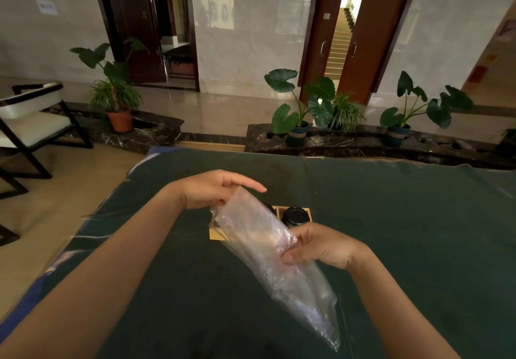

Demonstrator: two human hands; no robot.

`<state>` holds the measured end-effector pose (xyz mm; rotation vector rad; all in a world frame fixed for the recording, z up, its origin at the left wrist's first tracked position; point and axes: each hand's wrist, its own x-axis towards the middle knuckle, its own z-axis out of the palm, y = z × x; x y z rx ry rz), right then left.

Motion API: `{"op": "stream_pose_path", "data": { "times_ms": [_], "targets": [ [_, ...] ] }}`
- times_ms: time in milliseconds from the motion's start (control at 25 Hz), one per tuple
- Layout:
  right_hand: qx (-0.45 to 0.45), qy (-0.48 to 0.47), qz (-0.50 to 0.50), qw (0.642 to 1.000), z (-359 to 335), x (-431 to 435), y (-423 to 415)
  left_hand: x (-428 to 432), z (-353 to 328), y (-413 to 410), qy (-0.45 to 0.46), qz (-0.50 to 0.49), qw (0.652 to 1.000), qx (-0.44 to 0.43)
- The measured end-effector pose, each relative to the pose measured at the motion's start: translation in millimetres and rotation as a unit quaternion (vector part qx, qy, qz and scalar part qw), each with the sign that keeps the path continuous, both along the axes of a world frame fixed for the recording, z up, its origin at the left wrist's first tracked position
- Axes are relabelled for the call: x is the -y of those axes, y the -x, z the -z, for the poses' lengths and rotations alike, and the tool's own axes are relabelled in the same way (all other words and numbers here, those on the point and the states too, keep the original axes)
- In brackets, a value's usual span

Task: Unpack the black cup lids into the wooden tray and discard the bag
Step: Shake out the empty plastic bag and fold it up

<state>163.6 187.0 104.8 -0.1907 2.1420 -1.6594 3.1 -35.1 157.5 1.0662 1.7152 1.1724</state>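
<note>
Both hands hold a clear plastic bag (268, 250) above a dark green tabletop (405, 219). The left hand (215, 191) pinches the bag's far, upper end between thumb and lower fingers, while its forefinger sticks out straight to the right, not touching the plastic. The right hand (315, 243) grips the bag near its middle, thumb on the near side and fingers curled around the far side. The bag runs on a slant from the upper left, by the left hand, down to the lower right, where its loose end hangs close to the near edge of the view. It looks limp and see-through; whether anything is left inside it cannot be told. Just behind the bag, between the two hands, a wooden tray (216, 233) sits on the tabletop, partly hidden by the plastic. A stack of black lids (296, 215) stands in the tray's right compartment, just beyond the right hand's fingers. A second dark shape shows in the compartment to its left, mostly covered by the bag, so it cannot be made out well. A clear sheet covers the tabletop's cloth and shines along the left edge. Beyond the tabletop, potted plants (301, 107) stand on a dark stone ledge, and a chair (33, 124) stands far left.
</note>
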Motion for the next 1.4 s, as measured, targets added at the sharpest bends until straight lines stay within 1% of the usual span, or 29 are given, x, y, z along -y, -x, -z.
{"op": "stream_pose_path", "data": {
  "times_ms": [40,80,160,200,240,320,400,440,520,560,640,720,880,960,1040,1120,1160,1240,1280,1320,1360,1400],
  "targets": [
    [-0.002,0.012,0.011,1.000,1,-3,0,3,5,7,-0.016,0.005,0.998,0.057],
    [-0.005,0.025,0.030,0.999,2,-6,-1,6,11,12,-0.051,-0.006,0.992,0.117],
    [-0.012,0.068,0.100,0.993,4,-13,-1,9,26,16,-0.123,-0.075,0.965,0.219],
    [-0.012,0.096,0.152,0.984,4,-14,0,8,37,12,-0.134,-0.110,0.953,0.250],
    [-0.011,0.128,0.205,0.970,6,-13,2,3,49,4,-0.126,-0.128,0.947,0.267],
    [-0.001,0.187,0.290,0.939,11,-5,9,-12,71,-19,-0.089,-0.104,0.950,0.279],
    [0.016,0.205,0.348,0.915,17,7,14,-30,81,-39,-0.066,-0.081,0.957,0.269],
    [0.022,0.201,0.367,0.908,19,11,16,-39,81,-47,-0.061,-0.087,0.962,0.252],
    [0.025,0.192,0.392,0.899,23,15,17,-50,77,-53,-0.051,-0.136,0.967,0.208],
    [0.022,0.183,0.399,0.898,23,16,17,-52,75,-54,-0.046,-0.165,0.967,0.188],
    [0.015,0.153,0.398,0.904,23,13,16,-53,72,-54,-0.046,-0.199,0.962,0.179],
    [0.003,0.142,0.379,0.915,21,11,13,-49,70,-54,-0.049,-0.206,0.958,0.193],
    [-0.071,0.128,0.325,0.934,16,7,6,-43,67,-57,-0.066,-0.189,0.949,0.244],
    [-0.095,0.166,0.307,0.932,16,4,5,-43,66,-59,-0.084,-0.201,0.938,0.270],
    [-0.118,0.245,0.277,0.922,16,4,3,-43,67,-60,-0.114,-0.211,0.922,0.305],
    [-0.117,0.329,0.269,0.898,17,7,1,-41,64,-61,-0.149,-0.203,0.910,0.329],
    [-0.105,0.356,0.286,0.883,17,8,0,-40,64,-62,-0.168,-0.191,0.909,0.331],
    [-0.059,0.385,0.324,0.862,20,11,0,-40,63,-65,-0.193,-0.194,0.912,0.304],
    [-0.028,0.389,0.337,0.857,22,12,2,-40,61,-68,-0.194,-0.214,0.920,0.263],
    [0.002,0.391,0.347,0.852,24,14,3,-40,59,-70,-0.187,-0.236,0.934,0.192],
    [0.028,0.396,0.356,0.846,25,16,4,-40,56,-73,-0.174,-0.249,0.947,0.102],
    [0.049,0.408,0.359,0.838,25,17,4,-39,54,-75,-0.161,-0.255,0.953,0.011]
  ]
}}
